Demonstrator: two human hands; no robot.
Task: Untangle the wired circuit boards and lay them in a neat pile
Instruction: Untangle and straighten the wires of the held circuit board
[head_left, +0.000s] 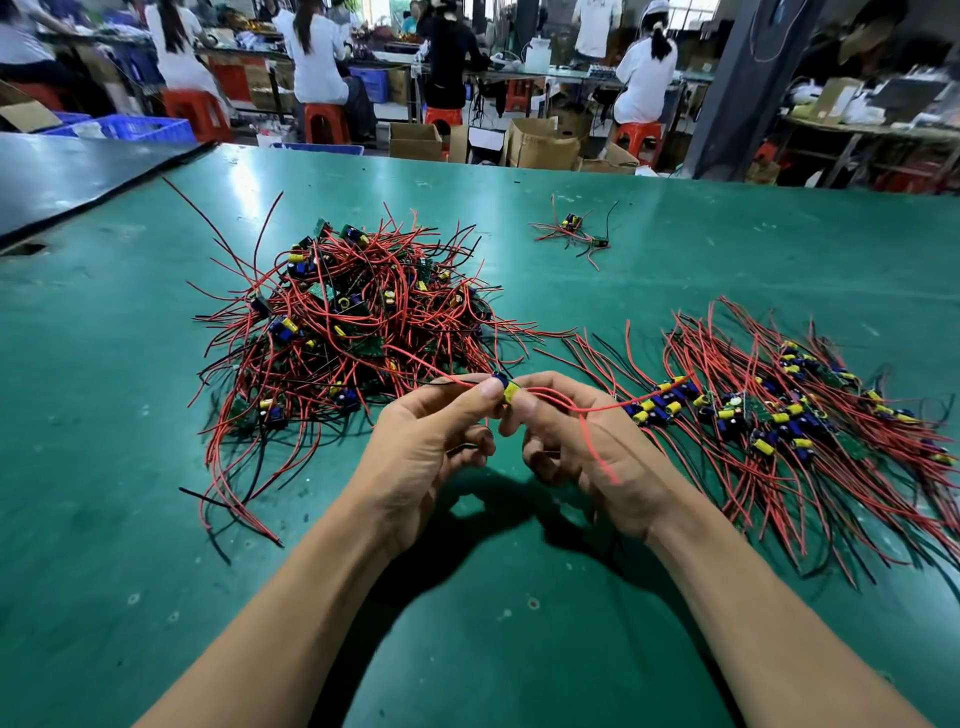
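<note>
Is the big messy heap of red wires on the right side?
No, the tangled heap of red-wired circuit boards lies by the left hand; the neat pile is by the right hand.

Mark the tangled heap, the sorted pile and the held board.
tangled heap (358, 322): head view, on the middle of the heap.
sorted pile (779, 415): head view, on its row of boards.
held board (509, 391): head view, on its yellow part.
</note>
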